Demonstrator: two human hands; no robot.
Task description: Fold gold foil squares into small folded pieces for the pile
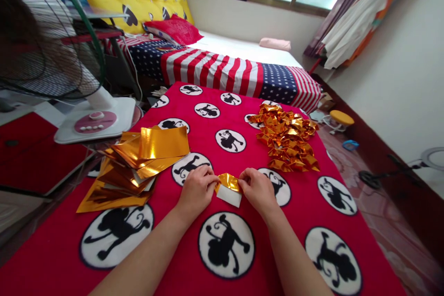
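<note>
A small piece of gold foil paper [229, 188], partly folded with a white strip facing me, lies between my hands on the red cloth [277, 249]. The fingers of my left hand [198, 190] pinch its left end. At its right end, the fingertips of my right hand [258, 189] are closed on the paper. To the left lies a loose stack of flat gold sheets [163, 143]. A pile of folded gold pieces [291, 138] sits beyond my right hand.
At the left stands a fan with a white base [100, 120], with a person [45, 18] behind it. A bed with a flag-patterned cover [222, 71] is past the table's far edge. A yellow stool [342, 118] stands on the floor at right.
</note>
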